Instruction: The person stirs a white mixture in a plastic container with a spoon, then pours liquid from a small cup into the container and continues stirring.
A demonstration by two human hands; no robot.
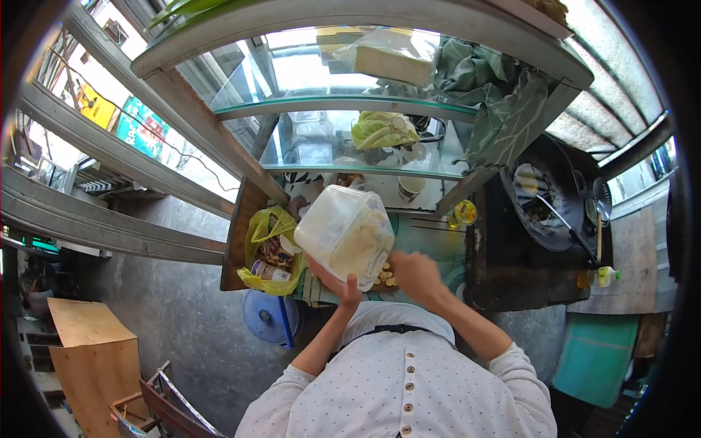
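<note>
A see-through plastic container (343, 226) is tilted in front of me, with pale powder in its lower part. My left hand (349, 290) grips it from below, thumb up along the near side. To the right, my right hand (416, 276) is closed beside the container's edge; what its fingers hold, if anything, is hidden. Small round yellowish slices (385, 277) lie below, between the container and my right hand. The container covers part of them and of the counter.
A yellow plastic bag (255, 276) with scraps stands left. Glass shelves (343, 102) hold a lettuce (381, 131) and a wrapped pale block (394, 66). To the right is a black wok (544, 219) with a ladle. A blue lidded bucket (266, 315) sits on the floor.
</note>
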